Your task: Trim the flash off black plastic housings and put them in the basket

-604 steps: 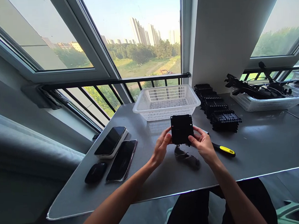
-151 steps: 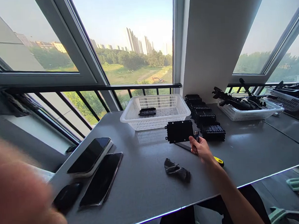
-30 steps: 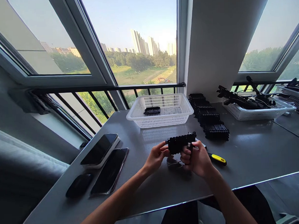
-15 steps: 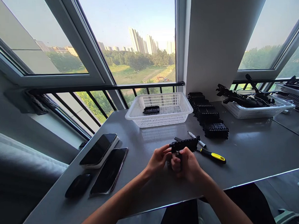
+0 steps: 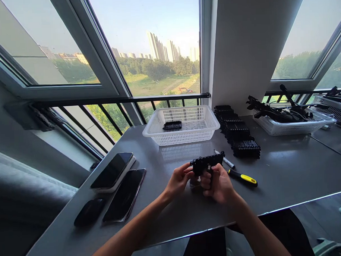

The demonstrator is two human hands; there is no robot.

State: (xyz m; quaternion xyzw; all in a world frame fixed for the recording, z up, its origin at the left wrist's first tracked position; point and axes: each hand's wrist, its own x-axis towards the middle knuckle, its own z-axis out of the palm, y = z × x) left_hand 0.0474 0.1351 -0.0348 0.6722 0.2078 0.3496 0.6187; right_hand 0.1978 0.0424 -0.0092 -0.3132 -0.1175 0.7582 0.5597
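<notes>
My left hand (image 5: 178,182) pinches the left end of a black plastic block with toothed edges (image 5: 201,165), held tilted above the table. My right hand (image 5: 218,184) is closed round a slim black piece with a small silvery tip (image 5: 209,167); the tip is against or just in front of the block's near side. What this piece is cannot be made out. Below the hands sits a dark rounded thing (image 5: 195,185), partly hidden. Just behind and to the right lie a white marker (image 5: 229,162) and a tool with a black and yellow handle (image 5: 245,178).
A white plastic basket (image 5: 184,138) holds one similar black block (image 5: 172,125). Several more blocks (image 5: 246,149) stand in a row to its right. Another basket (image 5: 290,129) holds black parts and cables. Two phone-like devices (image 5: 125,196) and a black mouse-shaped object (image 5: 89,212) lie at left.
The block has shifted slightly left and turned so more of its near face shows. My right hand has moved slightly right and down, exposing the silvery tip and the rounded thing beneath.
</notes>
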